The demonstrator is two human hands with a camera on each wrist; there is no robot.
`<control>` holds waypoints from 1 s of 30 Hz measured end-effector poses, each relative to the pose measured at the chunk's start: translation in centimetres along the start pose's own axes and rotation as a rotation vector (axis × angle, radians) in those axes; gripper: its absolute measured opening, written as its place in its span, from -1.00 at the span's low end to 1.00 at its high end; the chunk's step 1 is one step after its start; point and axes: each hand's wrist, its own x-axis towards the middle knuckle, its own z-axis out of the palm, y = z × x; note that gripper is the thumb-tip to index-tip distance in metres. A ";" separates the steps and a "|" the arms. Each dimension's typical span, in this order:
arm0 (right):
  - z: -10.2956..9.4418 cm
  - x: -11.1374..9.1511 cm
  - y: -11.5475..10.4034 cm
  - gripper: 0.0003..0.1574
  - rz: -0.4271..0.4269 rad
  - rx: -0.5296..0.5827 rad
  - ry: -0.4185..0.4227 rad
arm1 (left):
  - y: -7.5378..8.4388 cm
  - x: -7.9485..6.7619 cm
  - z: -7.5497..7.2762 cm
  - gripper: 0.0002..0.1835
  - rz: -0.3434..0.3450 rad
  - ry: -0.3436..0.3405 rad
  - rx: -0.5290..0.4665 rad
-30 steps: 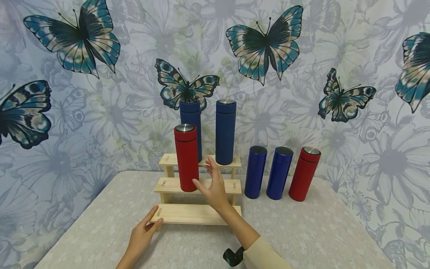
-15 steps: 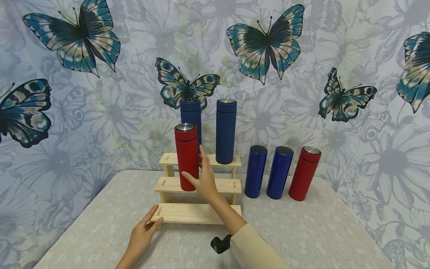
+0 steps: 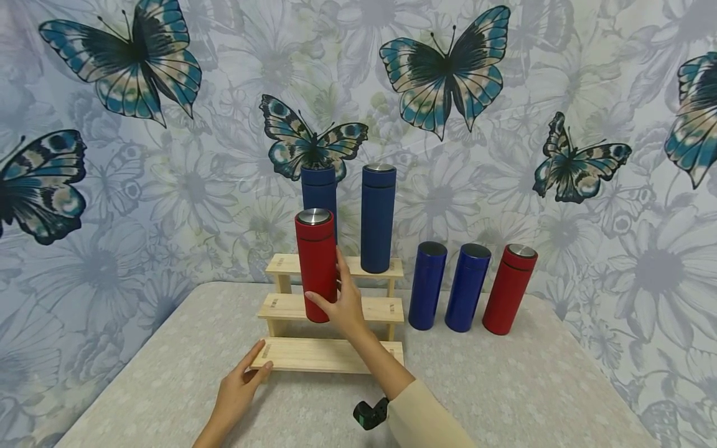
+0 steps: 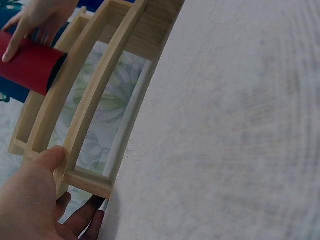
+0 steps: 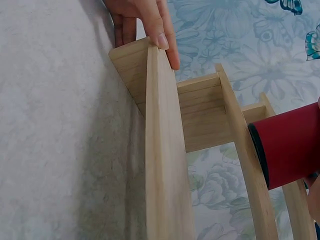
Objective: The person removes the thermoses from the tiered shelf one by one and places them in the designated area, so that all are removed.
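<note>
My right hand [image 3: 344,303] grips a red thermos bottle [image 3: 316,258] with a steel lid, thumb across its front and fingers behind its right side. Its dark base [image 5: 258,156] juts past the front edge of the middle shelf of a three-tier wooden stand [image 3: 330,354]. At the stand's lower left corner, my left hand [image 3: 238,389] holds the end of the bottom shelf, thumb on top and fingers at the side. Two dark blue thermos bottles, the right one [image 3: 378,218] in full sight and the left one [image 3: 319,190] partly hidden by the red bottle, stand on the top shelf.
On the table [image 3: 476,386] right of the stand are two glossy blue bottles, a nearer-left one [image 3: 428,286] and its neighbour [image 3: 468,288], and another red bottle [image 3: 508,290]. A patterned butterfly backdrop [image 3: 224,205] rises behind. A black wrist device [image 3: 370,414] sits below my right sleeve.
My right hand has moved left from beside the red bottle and taken hold of it. The bottle has shifted slightly right and toward me. My left hand has stayed on the stand.
</note>
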 end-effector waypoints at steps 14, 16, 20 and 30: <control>-6.3 -4.1 -1.3 0.21 -0.185 -0.103 0.073 | 0.0 0.1 0.0 -0.30 -0.017 -0.004 0.015; -7.8 -4.6 -1.1 0.24 -0.201 -0.127 0.088 | -0.1 0.1 0.1 -0.30 -0.024 -0.009 0.013; -11.3 -5.7 -0.8 0.27 -0.253 -0.198 0.137 | -0.1 -0.1 0.0 -0.29 -0.044 -0.020 0.020; -20.5 -8.6 0.6 0.33 -0.184 -0.305 0.299 | 0.2 0.1 -0.1 -0.25 -0.066 -0.048 0.024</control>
